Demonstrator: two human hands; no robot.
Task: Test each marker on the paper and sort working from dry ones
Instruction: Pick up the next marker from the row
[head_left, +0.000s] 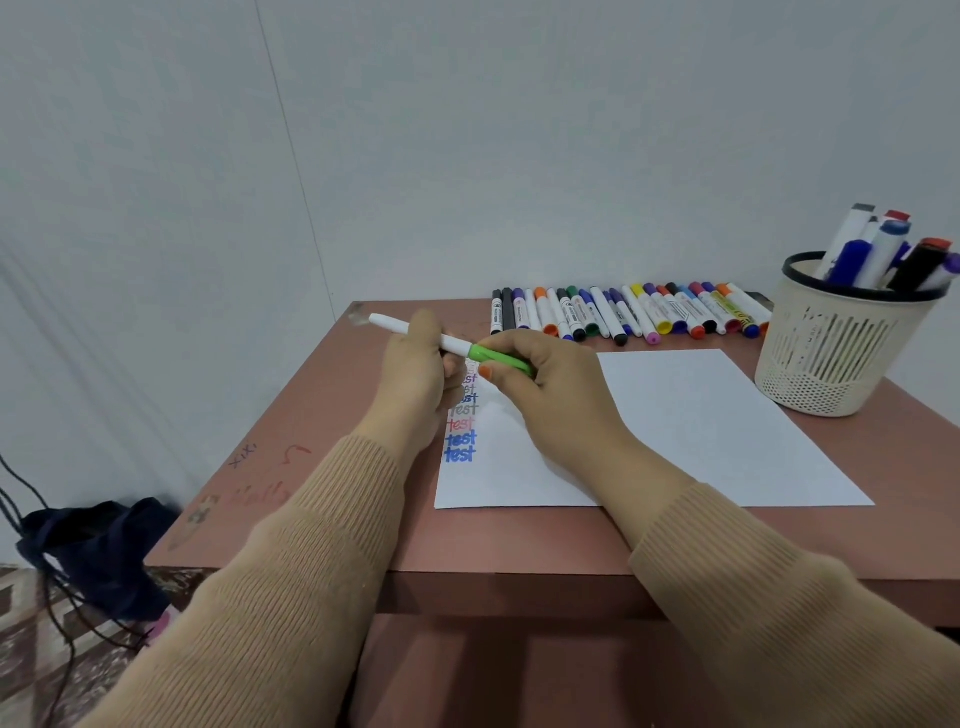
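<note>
A white marker (400, 328) with a green cap (501, 359) is held level above the top left corner of the white paper (691, 431). My left hand (415, 374) grips the white barrel. My right hand (550, 389) grips the green cap, which sits on the marker's end. Down the paper's left edge runs a column of the word "test" (461, 439) in blue, red and grey; my hands hide its upper lines.
A row of several capped markers (628, 312) lies along the far edge of the reddish table (322, 467). A cream mesh cup (836, 343) holding several thicker markers stands at the right. A dark bag (98, 551) and cables lie on the floor at left.
</note>
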